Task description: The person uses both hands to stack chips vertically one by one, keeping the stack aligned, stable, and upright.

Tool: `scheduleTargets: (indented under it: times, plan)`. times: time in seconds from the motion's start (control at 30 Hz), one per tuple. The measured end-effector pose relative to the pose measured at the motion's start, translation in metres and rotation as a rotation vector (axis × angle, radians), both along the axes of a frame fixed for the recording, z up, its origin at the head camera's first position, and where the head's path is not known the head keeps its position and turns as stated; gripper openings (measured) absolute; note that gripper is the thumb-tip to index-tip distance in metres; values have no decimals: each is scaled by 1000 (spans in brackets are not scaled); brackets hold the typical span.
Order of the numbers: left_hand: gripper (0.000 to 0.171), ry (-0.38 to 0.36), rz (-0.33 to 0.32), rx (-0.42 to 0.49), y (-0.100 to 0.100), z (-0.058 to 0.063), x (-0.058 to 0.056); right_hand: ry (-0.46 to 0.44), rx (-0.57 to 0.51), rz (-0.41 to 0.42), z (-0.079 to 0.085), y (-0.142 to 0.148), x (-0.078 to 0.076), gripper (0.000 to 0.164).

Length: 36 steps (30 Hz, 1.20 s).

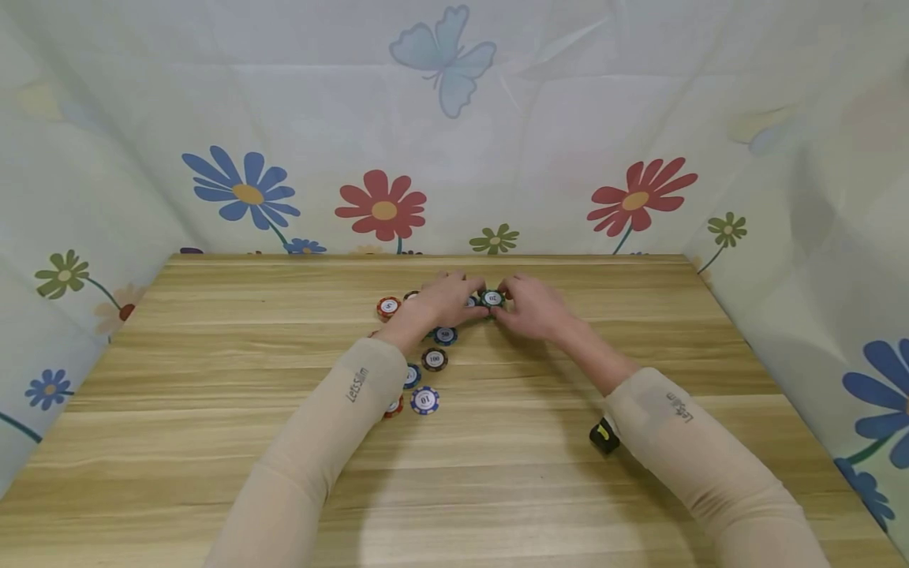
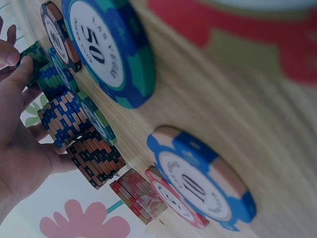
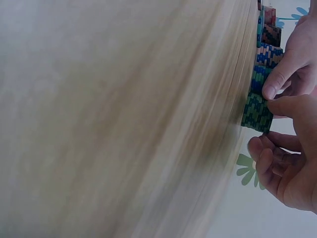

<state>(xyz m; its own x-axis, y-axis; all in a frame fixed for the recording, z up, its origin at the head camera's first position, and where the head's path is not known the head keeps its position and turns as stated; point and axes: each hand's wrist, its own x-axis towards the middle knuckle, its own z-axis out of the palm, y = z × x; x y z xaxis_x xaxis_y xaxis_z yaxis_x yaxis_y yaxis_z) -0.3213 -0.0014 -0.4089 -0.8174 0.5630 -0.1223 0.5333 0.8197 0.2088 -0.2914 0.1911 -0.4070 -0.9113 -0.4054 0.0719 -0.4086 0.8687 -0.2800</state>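
Note:
A stack of green poker chips [image 1: 492, 299], the top one marked 20, stands toward the back of the table between both hands. My right hand [image 1: 538, 308] pinches its right side between thumb and fingers; in the right wrist view, this hand's thumb and index finger touch the stack [image 3: 256, 113]. From the other side, my left hand [image 1: 447, 301] holds the same stack with thumb and fingertips. Beside it, a row runs leftward: a blue-and-green stack [image 2: 49, 82], a blue-and-orange stack [image 2: 64, 119], a black-and-orange stack [image 2: 96, 158] and a red stack [image 2: 138, 196].
Single chips lie in front of the row: a 50 chip [image 1: 445, 335], a 100 chip [image 1: 435, 360] and a blue 10 chip [image 1: 424, 401]. My left forearm partly covers other chips. A small black object with a yellow mark [image 1: 604, 435] lies beside my right sleeve. Flowered cloth surrounds the table.

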Motion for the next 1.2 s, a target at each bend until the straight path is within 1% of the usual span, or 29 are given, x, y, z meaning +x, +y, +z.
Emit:
scheduleTargets:
  times: [0.4, 0.7, 0.8, 0.9, 1.03, 1.2]
  plan:
    - [48, -6, 5, 3, -1, 2, 2, -10, -1, 1, 2, 0, 1, 41]
    - [60, -82, -17, 58, -10, 8, 2, -6, 3, -8, 1, -2, 1, 55]
    - [62, -92, -29, 79, -14, 9, 2, -1, -9, -1, 0, -3, 1, 57]
    - [64, -78, -45, 97, -17, 10, 2, 1, -33, 17, -1, -3, -1, 58]
    - [64, -41, -71, 97, -22, 14, 4, 3, -64, 55, -3, -4, -4, 57]
    - [60, 2, -87, 101, -30, 22, 11, 4, -81, 88, -6, -4, -6, 58]
